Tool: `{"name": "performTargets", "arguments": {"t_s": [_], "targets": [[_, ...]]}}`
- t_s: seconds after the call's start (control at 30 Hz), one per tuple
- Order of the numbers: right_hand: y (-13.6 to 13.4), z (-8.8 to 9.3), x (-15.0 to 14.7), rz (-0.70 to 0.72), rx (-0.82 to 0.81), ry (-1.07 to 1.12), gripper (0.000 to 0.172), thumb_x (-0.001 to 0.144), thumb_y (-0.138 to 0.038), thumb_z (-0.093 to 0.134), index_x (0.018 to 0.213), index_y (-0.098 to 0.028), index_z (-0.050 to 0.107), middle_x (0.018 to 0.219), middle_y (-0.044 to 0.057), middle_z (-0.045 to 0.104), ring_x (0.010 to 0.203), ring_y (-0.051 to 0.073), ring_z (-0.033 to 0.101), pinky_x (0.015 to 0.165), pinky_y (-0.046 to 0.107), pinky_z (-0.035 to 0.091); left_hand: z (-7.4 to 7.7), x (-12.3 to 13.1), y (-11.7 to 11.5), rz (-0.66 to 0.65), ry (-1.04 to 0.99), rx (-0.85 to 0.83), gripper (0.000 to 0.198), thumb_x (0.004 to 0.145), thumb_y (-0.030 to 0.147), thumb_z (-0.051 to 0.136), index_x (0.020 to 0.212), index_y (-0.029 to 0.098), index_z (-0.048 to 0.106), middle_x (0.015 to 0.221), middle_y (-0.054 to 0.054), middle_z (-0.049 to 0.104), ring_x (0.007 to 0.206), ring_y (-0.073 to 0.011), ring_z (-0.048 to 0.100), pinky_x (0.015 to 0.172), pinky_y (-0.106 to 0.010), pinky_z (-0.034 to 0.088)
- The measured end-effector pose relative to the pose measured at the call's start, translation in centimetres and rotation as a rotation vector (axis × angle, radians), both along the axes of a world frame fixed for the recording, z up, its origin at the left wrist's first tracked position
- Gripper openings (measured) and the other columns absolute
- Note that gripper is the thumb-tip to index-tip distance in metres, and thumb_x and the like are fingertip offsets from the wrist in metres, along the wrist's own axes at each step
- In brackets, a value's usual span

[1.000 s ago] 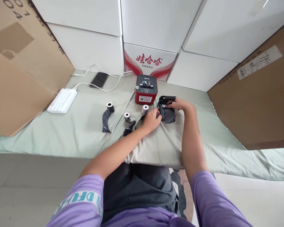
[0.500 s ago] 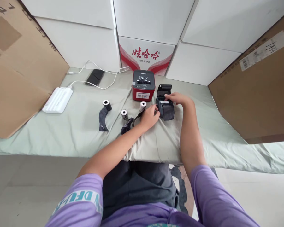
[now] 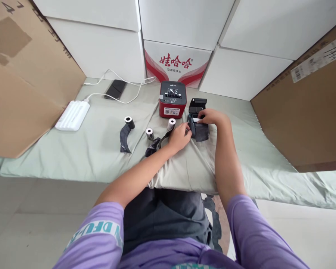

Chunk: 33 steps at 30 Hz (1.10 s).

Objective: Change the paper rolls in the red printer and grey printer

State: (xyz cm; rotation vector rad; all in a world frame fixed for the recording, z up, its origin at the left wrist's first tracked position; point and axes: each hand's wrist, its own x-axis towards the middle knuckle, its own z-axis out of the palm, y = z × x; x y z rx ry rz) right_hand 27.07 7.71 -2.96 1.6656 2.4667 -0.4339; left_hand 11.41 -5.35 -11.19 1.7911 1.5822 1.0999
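Observation:
A small black portable printer (image 3: 191,127) lies on the cloth with its lid (image 3: 198,103) swung up. Inside it sits a paper roll (image 3: 196,120), showing a white end, and a dark strip hangs over the printer's front. My left hand (image 3: 180,136) is closed on the printer's left side, fingertips at its edge. My right hand (image 3: 210,116) reaches in from the right, its fingers pinching at the roll. Just left of my left hand stands another paper roll (image 3: 171,123) with a dark strip trailing from it, partly hidden by that hand.
A red and black printer (image 3: 173,100) stands behind. Two more rolls (image 3: 129,121) with dark strips lie to the left. Further left are a phone (image 3: 115,89), a white power bank (image 3: 72,116) and its cable. Cardboard (image 3: 319,119) flanks both sides; white boxes line the back.
My right fingers have shifted from near the lid's hinge down and right onto the roll. My left hand stays at the printer's side. The whole view has shifted slightly.

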Motion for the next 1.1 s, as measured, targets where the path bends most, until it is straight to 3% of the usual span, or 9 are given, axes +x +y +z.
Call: {"name": "performTargets", "arguments": {"t_s": [0.1,0.2,0.37,0.5,0.6,0.73,0.9,1.0,1.1], "targets": [[-0.4,0.5,0.0,-0.019,-0.044,-0.070,0.029,0.080,-0.030,0.073,0.108,-0.024,0.079,0.109,0.007,0.076,0.097,0.024,0.067,0.078,0.030,0.049,0.2,0.0,-0.2,-0.004,-0.017,-0.014,0.023,0.095,0.026,0.056,0.115,0.017,0.063,0.110,-0.011,0.072,0.102,-0.0244,0.068,0.094,-0.037,0.052],[-0.8,0.9,-0.5,-0.055,-0.061,-0.077,0.033,0.082,-0.030,0.071,0.114,-0.024,0.078,0.114,0.007,0.076,0.101,0.025,0.068,0.082,0.030,0.050,0.4,-0.1,-0.5,-0.016,-0.018,-0.003,0.044,0.093,0.036,0.064,0.130,0.015,0.057,0.125,-0.015,0.069,0.117,-0.0285,0.065,0.102,-0.040,0.050],[-0.9,0.9,-0.9,-0.068,-0.028,-0.078,0.034,0.080,-0.025,0.074,0.114,-0.024,0.079,0.112,0.007,0.077,0.101,0.025,0.068,0.083,0.031,0.050,0.4,0.0,-0.6,-0.097,0.079,0.059,0.066,0.091,0.038,0.068,0.150,0.020,0.045,0.157,-0.015,0.048,0.144,-0.0305,0.047,0.119,-0.045,0.038],[-0.7,1.4,0.0,-0.038,0.019,0.031,0.033,0.076,-0.023,0.077,0.109,-0.023,0.079,0.109,0.006,0.076,0.100,0.025,0.067,0.085,0.031,0.050,0.4,0.0,-0.7,-0.087,0.151,0.042,0.068,0.092,0.039,0.066,0.153,0.021,0.042,0.161,-0.015,0.044,0.146,-0.0322,0.045,0.119,-0.048,0.038],[-1.3,2.9,1.0,-0.030,0.091,0.195,0.028,0.077,-0.025,0.078,0.104,-0.020,0.076,0.111,0.007,0.073,0.100,0.025,0.066,0.085,0.034,0.052,0.4,0.0,-0.7,-0.088,0.156,0.052,0.066,0.092,0.038,0.065,0.152,0.020,0.043,0.160,-0.015,0.045,0.145,-0.0315,0.046,0.119,-0.047,0.038],[-3.1,5.4,1.5,-0.018,0.254,0.623,0.032,0.084,-0.042,0.075,0.109,-0.022,0.069,0.109,0.007,0.070,0.093,0.022,0.066,0.082,0.036,0.054,0.2,0.0,-0.5,-0.093,0.163,0.056,0.068,0.090,0.043,0.067,0.150,0.021,0.045,0.159,-0.016,0.046,0.144,-0.0331,0.046,0.118,-0.047,0.037],[-5.8,6.7,-1.8,0.122,0.237,1.198,0.031,0.091,-0.050,0.067,0.112,-0.028,0.059,0.090,0.000,0.063,0.075,0.014,0.062,0.066,0.027,0.051,0.2,0.4,-0.9,-0.082,0.276,0.046,0.078,0.084,0.045,0.073,0.151,0.019,0.043,0.158,-0.019,0.043,0.140,-0.0383,0.045,0.112,-0.049,0.039],[-7.3,6.4,-5.0,0.162,0.254,1.246,0.029,0.095,-0.051,0.061,0.116,-0.030,0.057,0.099,0.001,0.066,0.089,0.016,0.064,0.072,0.027,0.052,0.4,1.2,-2.0,-0.099,0.366,0.103,0.072,0.085,0.041,0.070,0.148,0.014,0.047,0.153,-0.022,0.046,0.136,-0.0412,0.046,0.107,-0.048,0.040],[-9.0,5.7,-7.9,0.149,0.208,1.196,0.033,0.094,-0.055,0.061,0.117,-0.033,0.056,0.103,0.000,0.067,0.089,0.018,0.063,0.071,0.029,0.052,0.6,2.2,-3.4,-0.210,0.419,0.223,0.061,0.089,0.039,0.062,0.144,0.014,0.053,0.152,-0.021,0.049,0.140,-0.0409,0.042,0.108,-0.049,0.039]]}}
